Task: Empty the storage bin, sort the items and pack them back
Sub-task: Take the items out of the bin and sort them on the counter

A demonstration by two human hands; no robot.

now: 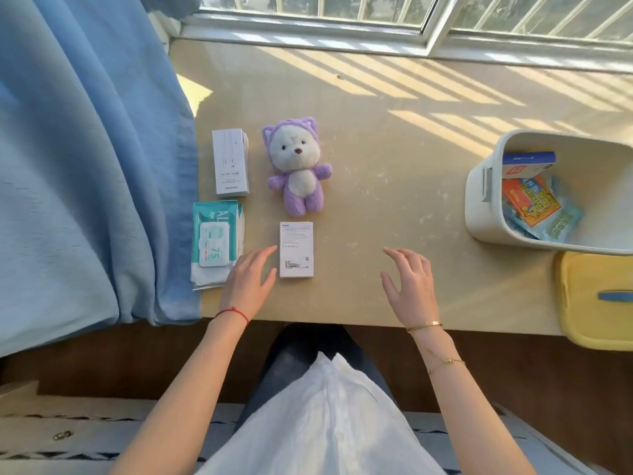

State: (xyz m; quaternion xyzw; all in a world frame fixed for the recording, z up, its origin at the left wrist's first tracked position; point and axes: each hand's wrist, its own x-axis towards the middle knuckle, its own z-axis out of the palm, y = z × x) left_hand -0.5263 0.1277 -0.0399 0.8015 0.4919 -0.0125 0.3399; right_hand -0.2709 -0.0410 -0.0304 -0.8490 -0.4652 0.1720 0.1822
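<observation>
Both hands hover spread and empty over the near desk [376,132]: left hand [248,282] beside a white box [296,249], right hand [409,282] well apart from the bin [486,214].

Both arms are bare to the edge of view, no sleeves in sight. Just behind the left grip [249,285], a thin red string bracelet [233,313] circles the wrist. Behind the right grip [409,286], a slim gold bangle [424,325] sits at the wrist, and further back along that forearm there's a fine gold chain bracelet [447,363] (with a tiny charm or clasp, too small to tell). A crinkled white top [325,419] covers the torso, over dark legwear [291,365].
</observation>
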